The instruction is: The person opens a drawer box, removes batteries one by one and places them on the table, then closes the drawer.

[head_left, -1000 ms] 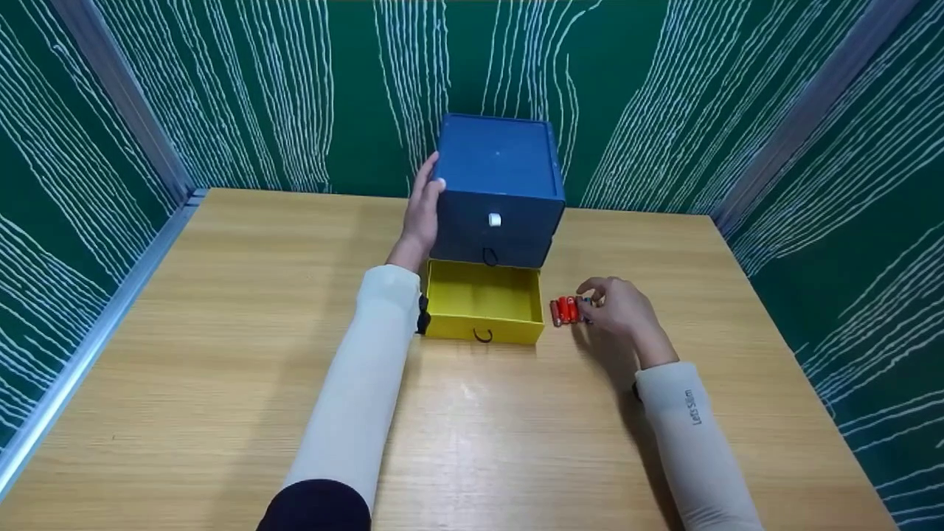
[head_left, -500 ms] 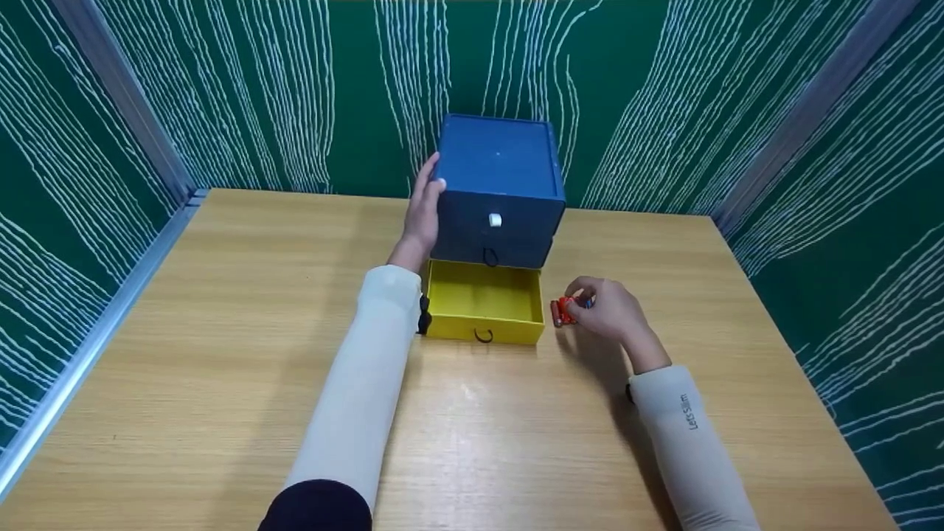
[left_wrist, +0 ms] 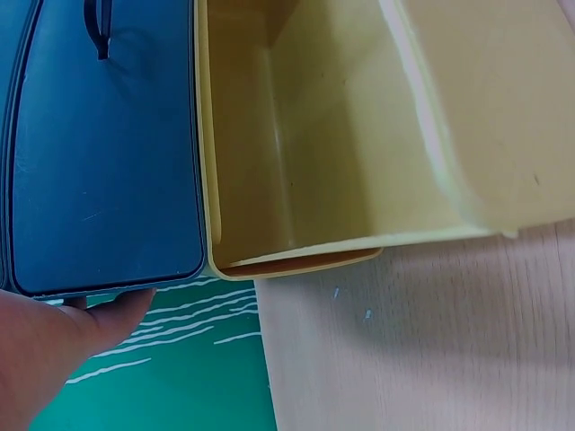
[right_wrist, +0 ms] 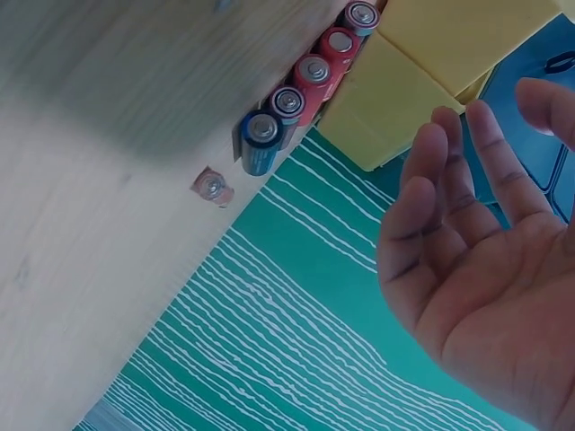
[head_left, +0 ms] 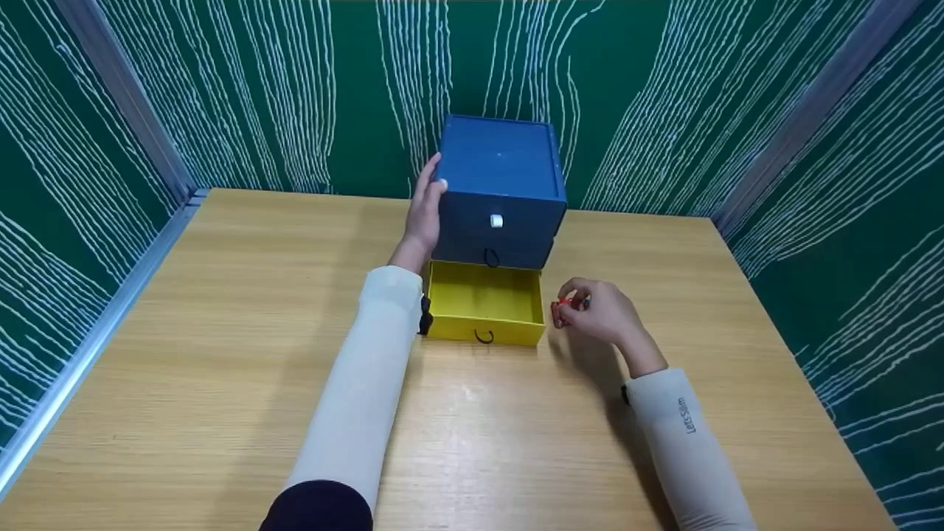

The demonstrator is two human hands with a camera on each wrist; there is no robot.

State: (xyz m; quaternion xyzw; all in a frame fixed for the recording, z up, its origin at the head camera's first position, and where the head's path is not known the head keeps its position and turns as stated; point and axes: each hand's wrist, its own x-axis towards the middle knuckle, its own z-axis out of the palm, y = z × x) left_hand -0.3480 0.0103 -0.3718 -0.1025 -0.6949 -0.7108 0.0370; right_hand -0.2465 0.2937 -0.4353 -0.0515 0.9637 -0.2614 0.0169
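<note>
A blue drawer cabinet (head_left: 501,158) stands at the back of the table. Its yellow bottom drawer (head_left: 483,293) is pulled out, and I see nothing inside. My left hand (head_left: 422,214) rests against the cabinet's left side, fingers extended. Right of the drawer, my right hand (head_left: 608,313) is over a row of batteries, partly hiding them in the head view. The right wrist view shows several batteries side by side, red ones (right_wrist: 312,83) and a blue one (right_wrist: 260,148) at the end. There, the right hand's fingers are bent loosely, with thumb and fingertips apart.
A white knob (head_left: 496,220) and a black loop (head_left: 491,257) are on the cabinet front. Another black loop (head_left: 483,336) is on the yellow drawer. Green walls with white lines enclose the wooden table (head_left: 221,332). A small reddish patch (right_wrist: 213,186) lies near the blue battery.
My right hand has moved slightly left along the battery row, toward the drawer, covering more of the batteries. The left hand, cabinet and drawer stay where they were.
</note>
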